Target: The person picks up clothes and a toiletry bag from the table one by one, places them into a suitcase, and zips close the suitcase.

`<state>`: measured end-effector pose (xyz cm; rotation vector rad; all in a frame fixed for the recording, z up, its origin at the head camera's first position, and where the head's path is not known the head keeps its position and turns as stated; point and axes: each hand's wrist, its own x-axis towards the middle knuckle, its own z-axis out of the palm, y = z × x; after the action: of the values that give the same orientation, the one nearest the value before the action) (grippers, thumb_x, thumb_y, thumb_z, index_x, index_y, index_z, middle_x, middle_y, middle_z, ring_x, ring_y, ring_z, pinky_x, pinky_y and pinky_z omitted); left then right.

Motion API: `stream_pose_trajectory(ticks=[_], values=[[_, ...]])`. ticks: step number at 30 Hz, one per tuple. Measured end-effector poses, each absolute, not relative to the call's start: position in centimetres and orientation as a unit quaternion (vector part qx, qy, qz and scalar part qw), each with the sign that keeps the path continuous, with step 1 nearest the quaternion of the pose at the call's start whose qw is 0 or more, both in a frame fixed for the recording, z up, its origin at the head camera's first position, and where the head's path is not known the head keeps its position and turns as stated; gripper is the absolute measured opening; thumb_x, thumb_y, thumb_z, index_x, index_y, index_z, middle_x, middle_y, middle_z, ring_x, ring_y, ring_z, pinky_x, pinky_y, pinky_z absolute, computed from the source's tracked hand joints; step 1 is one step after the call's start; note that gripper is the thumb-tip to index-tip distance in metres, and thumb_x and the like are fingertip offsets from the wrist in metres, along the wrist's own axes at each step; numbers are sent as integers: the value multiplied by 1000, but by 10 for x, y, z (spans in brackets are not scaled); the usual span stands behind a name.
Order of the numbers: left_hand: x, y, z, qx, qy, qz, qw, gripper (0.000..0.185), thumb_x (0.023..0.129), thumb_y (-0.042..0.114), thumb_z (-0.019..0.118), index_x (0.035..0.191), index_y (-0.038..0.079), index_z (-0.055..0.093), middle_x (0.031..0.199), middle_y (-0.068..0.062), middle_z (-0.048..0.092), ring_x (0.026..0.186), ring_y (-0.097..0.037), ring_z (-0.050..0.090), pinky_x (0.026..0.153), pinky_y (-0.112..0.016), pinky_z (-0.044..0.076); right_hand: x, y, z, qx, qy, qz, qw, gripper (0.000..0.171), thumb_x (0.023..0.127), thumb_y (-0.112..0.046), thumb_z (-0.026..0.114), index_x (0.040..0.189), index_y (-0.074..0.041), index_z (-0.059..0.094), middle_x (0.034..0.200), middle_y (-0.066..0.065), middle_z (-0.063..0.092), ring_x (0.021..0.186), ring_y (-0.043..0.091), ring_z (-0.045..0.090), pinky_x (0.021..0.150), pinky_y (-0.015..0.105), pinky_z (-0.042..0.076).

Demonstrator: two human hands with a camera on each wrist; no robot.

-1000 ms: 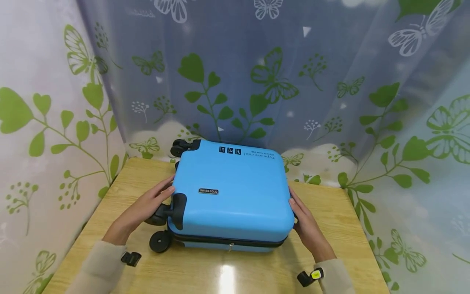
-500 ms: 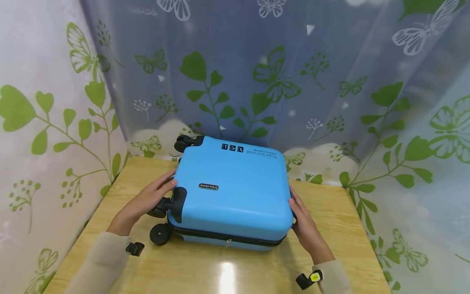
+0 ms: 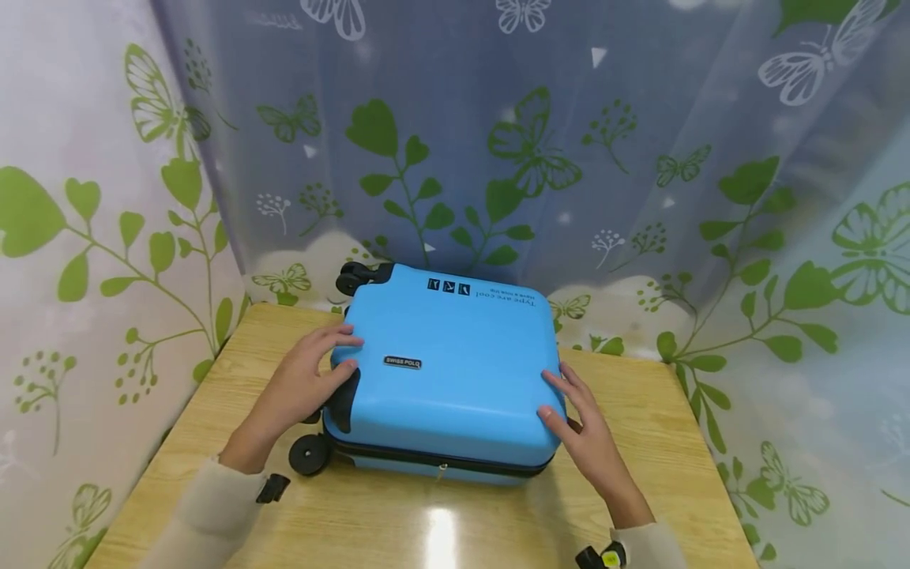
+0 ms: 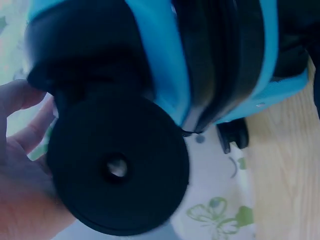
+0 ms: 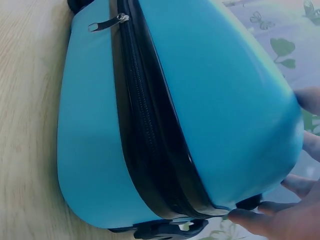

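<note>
A bright blue hard-shell suitcase point(image 3: 448, 371) lies flat on the wooden table point(image 3: 640, 395), with a black zipper band point(image 3: 441, 462) along its near side. My left hand point(image 3: 306, 383) lies over its top left edge by the black wheel housing point(image 3: 344, 399), fingers stretched onto the lid. My right hand point(image 3: 579, 427) rests on the top right corner with fingers spread. In the left wrist view a black wheel point(image 4: 117, 167) fills the frame beside my palm point(image 4: 20, 195). The right wrist view shows the zipper point(image 5: 145, 125), its metal pull point(image 5: 107, 22) and my fingertips point(image 5: 280, 215) at the suitcase's end.
A black wheel point(image 3: 309, 454) sticks out at the suitcase's near left and another wheel point(image 3: 353, 278) at the far left. A sheer curtain point(image 3: 498, 158) with green leaves and butterflies hangs close behind and around the table. Bare wood shows in front of and to the right of the suitcase.
Both hands have slid up from the suitcase's sides onto its top: the left over the wheel housing, the right onto the near right corner. The suitcase has barely moved.
</note>
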<state>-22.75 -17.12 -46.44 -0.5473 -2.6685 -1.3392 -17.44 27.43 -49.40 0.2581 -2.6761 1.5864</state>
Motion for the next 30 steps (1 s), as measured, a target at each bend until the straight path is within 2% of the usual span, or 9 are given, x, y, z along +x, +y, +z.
stream_pose_trajectory(ticks=[3, 6, 13, 15, 25, 30], values=[[-220, -164, -460, -189, -883, -424, 72, 30, 107, 12, 70, 136, 8, 74, 160, -18, 57, 152, -48, 45, 121, -73, 37, -169, 271, -491, 106, -872, 477, 25, 57, 109, -23, 70, 163, -21, 52, 183, 17, 13, 165, 54, 16, 115, 80, 40], [-213, -155, -456, -205, -887, -405, 86, 28, 106, 12, 72, 134, 8, 75, 156, -16, 62, 147, -46, 51, 118, -70, 42, -164, 266, -488, 115, -890, 439, 33, 62, 104, -28, 77, 162, -24, 54, 183, 16, 14, 164, 56, 18, 113, 82, 39], [-201, -137, -448, -235, -902, -349, 102, 27, 103, 17, 76, 129, 10, 77, 143, -10, 71, 135, -38, 64, 113, -64, 50, -155, 257, -489, 122, -918, 374, 47, 81, 94, -38, 88, 164, -29, 49, 183, 15, 13, 162, 59, 20, 111, 80, 43], [-198, -133, -447, -246, -903, -338, 101, 27, 103, 17, 76, 129, 11, 77, 141, -8, 73, 133, -36, 66, 113, -63, 51, -153, 257, -491, 121, -920, 370, 51, 84, 93, -38, 89, 165, -29, 48, 183, 15, 13, 162, 59, 21, 111, 79, 44], [-171, -107, -446, -280, -909, -268, 151, 26, 97, 20, 84, 123, 18, 79, 129, 1, 78, 116, -24, 72, 95, -47, 61, -151, 257, -494, 99, -912, 397, 40, 83, 93, -38, 89, 165, -31, 48, 184, 7, 12, 165, 55, 18, 113, 79, 42], [-157, -97, -445, -290, -910, -260, 144, 26, 97, 22, 85, 122, 20, 79, 127, 3, 79, 110, -20, 73, 89, -40, 63, -149, 256, -495, 98, -909, 402, 38, 81, 95, -38, 87, 165, -30, 48, 184, 8, 12, 165, 56, 18, 113, 79, 42]])
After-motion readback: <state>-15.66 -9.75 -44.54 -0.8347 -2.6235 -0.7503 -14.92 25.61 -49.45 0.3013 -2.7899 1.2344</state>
